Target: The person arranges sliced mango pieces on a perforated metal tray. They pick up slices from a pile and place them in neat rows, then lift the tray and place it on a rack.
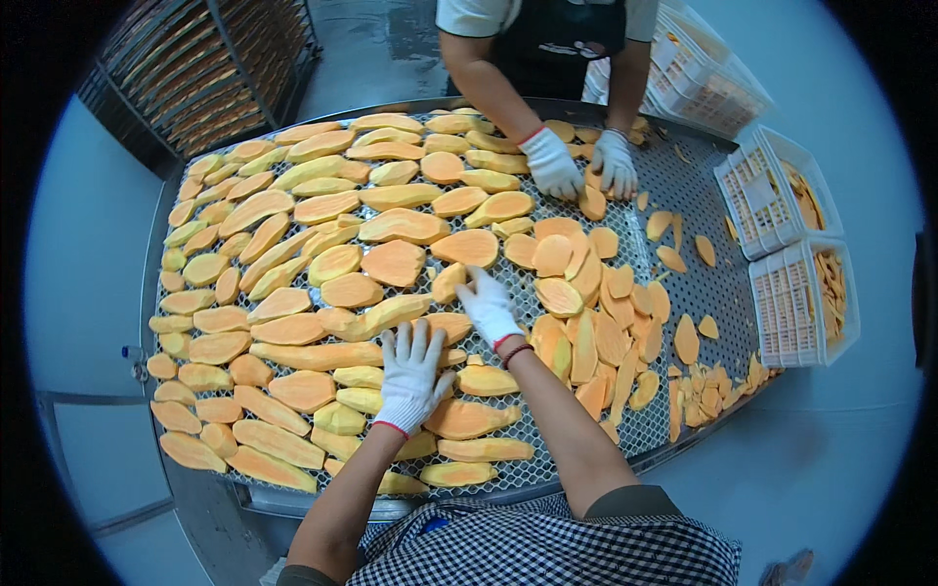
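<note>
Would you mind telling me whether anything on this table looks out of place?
Mainly the loose slices scattered over the perforated metal toward the right: they lie singly or heaped, unlike the roughly ordered rows on the mesh.

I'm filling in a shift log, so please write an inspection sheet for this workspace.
Surface: wire mesh, with perforated metal at right.
Things handled: orange slices, spread in rows at left, heaped right of centre.
Clutter: loose pieces on the metal.
Hands: gloved left hand over slices, fingers spread; gloved right hand at a small slice.
Cables: nothing seen.
Surroundings: co-worker opposite; white crates at right; loaded rack upper left.
</note>
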`<state>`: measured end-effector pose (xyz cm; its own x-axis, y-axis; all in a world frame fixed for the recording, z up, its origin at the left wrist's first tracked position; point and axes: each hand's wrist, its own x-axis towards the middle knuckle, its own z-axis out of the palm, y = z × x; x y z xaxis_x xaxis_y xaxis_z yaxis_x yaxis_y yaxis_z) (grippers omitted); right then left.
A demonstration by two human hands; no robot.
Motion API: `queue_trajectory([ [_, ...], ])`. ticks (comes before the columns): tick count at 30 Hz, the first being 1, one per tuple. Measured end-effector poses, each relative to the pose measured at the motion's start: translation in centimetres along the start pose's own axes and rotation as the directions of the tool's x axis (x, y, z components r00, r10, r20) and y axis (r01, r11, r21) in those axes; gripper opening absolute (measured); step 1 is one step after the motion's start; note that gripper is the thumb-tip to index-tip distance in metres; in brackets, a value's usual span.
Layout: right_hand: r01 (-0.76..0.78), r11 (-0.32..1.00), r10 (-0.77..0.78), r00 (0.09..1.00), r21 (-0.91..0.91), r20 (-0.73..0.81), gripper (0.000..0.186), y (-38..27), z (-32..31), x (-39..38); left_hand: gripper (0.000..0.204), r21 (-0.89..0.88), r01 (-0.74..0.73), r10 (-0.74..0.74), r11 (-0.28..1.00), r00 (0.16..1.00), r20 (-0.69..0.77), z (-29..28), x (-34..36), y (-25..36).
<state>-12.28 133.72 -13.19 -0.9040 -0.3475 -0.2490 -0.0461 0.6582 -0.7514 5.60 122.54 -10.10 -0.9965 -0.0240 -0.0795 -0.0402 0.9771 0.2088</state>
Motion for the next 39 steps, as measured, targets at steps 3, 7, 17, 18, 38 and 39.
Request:
queue_trajectory([
  [3, 0.044, 0.947, -0.003, 0.992, -0.317, 0.130, 0.053, -1.9, -1.2, -0.8, 0.074, -0.017, -0.007, 0.006, 1.000, 1.000, -0.019, 0.3, 0.0, -0.2],
  [7, 0.112, 0.862, -0.210, 0.967, -0.495, -0.147, 0.053, -0.2, -5.7, -2.4, 0.072, -0.046, -0.007, 0.004, 0.999, 0.999, -0.053, -0.3, 0.0, 0.0],
  [17, -0.007, 0.763, -0.095, 0.988, -0.646, -0.124, 0.076, 7.7, -13.2, -5.7, 0.061, 0.017, -0.016, 0.020, 1.000, 0.968, -0.251, -1.1, 8.8, 0.0],
  [18, 0.028, 0.775, -0.138, 0.982, -0.631, -0.125, 0.076, 8.3, -12.9, -5.7, 0.061, 0.057, -0.027, 0.038, 0.998, 0.976, -0.213, -0.8, 9.2, 0.0],
  [38, -0.084, 0.884, -0.009, 0.980, -0.460, -0.197, 0.049, 7.7, -10.3, -3.9, 0.049, 0.056, 0.203, -0.200, 0.978, 0.978, -0.057, 1.4, 13.9, 1.6],
  [39, -0.031, 0.943, -0.058, 0.965, -0.330, -0.255, 0.046, 8.7, -10.7, -4.0, 0.042, 0.046, 0.182, -0.179, 0.982, 0.982, -0.068, 0.8, 13.8, 1.7],
])
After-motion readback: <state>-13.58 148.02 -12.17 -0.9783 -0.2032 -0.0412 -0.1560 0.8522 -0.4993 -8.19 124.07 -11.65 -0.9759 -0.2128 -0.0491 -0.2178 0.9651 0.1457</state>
